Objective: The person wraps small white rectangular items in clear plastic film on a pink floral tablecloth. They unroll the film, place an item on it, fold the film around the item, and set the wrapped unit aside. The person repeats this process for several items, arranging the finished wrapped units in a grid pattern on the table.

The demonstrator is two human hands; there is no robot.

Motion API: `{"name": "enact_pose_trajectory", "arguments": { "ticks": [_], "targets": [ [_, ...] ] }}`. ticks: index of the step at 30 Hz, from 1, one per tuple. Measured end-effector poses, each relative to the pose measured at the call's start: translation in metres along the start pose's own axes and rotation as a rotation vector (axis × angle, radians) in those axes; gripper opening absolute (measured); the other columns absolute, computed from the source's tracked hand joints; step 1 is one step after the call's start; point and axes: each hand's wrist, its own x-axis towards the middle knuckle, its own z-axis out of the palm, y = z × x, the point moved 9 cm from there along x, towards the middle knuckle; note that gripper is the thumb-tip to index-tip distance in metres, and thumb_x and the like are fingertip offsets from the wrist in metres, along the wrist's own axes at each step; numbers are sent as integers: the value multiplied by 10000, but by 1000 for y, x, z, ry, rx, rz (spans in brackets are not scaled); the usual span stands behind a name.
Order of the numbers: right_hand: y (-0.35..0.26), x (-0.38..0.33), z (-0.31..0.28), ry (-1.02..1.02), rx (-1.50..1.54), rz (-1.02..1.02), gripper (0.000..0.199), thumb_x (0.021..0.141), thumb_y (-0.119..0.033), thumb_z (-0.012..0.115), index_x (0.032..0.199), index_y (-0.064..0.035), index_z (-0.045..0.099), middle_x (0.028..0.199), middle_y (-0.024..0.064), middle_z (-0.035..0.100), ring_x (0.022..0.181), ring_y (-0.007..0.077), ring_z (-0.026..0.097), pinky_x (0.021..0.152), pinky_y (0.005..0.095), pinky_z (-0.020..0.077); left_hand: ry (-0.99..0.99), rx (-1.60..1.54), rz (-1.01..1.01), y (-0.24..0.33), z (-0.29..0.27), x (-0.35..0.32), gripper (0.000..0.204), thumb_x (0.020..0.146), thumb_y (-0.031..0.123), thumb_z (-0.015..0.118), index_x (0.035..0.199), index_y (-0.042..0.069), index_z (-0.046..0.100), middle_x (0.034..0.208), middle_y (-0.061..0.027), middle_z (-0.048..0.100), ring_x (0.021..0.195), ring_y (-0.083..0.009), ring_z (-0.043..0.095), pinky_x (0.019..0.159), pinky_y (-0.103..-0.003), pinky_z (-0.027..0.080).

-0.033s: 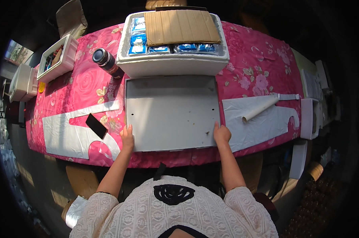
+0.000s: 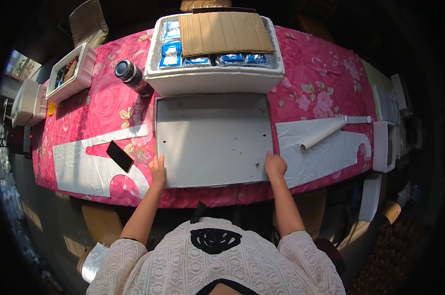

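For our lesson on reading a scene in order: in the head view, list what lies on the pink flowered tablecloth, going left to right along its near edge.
Flat black rectangular phone → left hand on the near left corner of the white foam lid → right hand at its near right corner → rolled white paper tube.

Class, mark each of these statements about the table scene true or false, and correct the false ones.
1. Both hands rest on the near corners of the grey tray: the left hand at its left corner, the right hand at its right. True.
2. The black phone lies on the tray. False: it lies left of the tray, on the table.
3. A sheet of cardboard lies on top of the white foam box. True.
4. The rolled white paper tube is left of the tray. False: it is to the right.
5. The dark jar stands inside the foam box. False: it stands beside it, to the left.
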Motion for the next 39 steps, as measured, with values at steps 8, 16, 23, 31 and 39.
{"name": "enact_pose_trajectory", "arguments": {
  "ticks": [8, 16, 23, 31, 39],
  "targets": [
    [-4, 4, -6, 45, -25, -70, 427, 864, -293, 377, 679, 2, 624, 680, 208, 606, 663, 364, 598, 620, 440, 470, -41, 101, -77, -16, 6, 4, 560, 812, 473, 442, 1105, -3, 476, 1038, -268, 464, 1013, -386, 382, 891, -420, 298],
    [-36, 10, -33, 17, -132, -169, 318, 786, -287, 528, 901, 2, 593, 880, 191, 585, 805, 341, 573, 707, 414, 456, -56, 467, -23, 50, 7, -13, 804, 690, 425, 631, 1285, 10, 287, 1293, -225, 210, 1162, -376, 238, 956, -487, 211],
    [-151, 12, -19, -89, -109, -755, 970, 521, -451, 749, 1298, -86, 298, 1333, 222, 231, 1254, 365, 199, 953, 532, 248, -417, 824, 656, 137, 73, -14, 1021, 554, 439, 747, 1336, 54, 215, 1382, -244, 17, 1270, -424, 47, 971, -577, 164],
    [-166, 21, 19, -317, -365, -729, 1385, 315, -585, 769, 1383, -132, 13, 1405, 228, -83, 1291, 415, -77, 961, 637, 90, -721, 1116, 611, 118, 111, 10, 1316, 374, 554, 783, 1373, 91, 62, 1387, -265, -68, 1278, -449, -54, 890, -697, 152],
    [-167, 26, 30, -433, -398, -689, 1421, 310, -596, 770, 1371, -111, -41, 1385, 254, -133, 1271, 447, -118, 929, 677, 56, -883, 1261, 420, 110, 123, 16, 1386, 375, 548, 792, 1370, 94, -58, 1371, -280, -144, 1260, -463, -134, 902, -698, 78]
  ]
}}
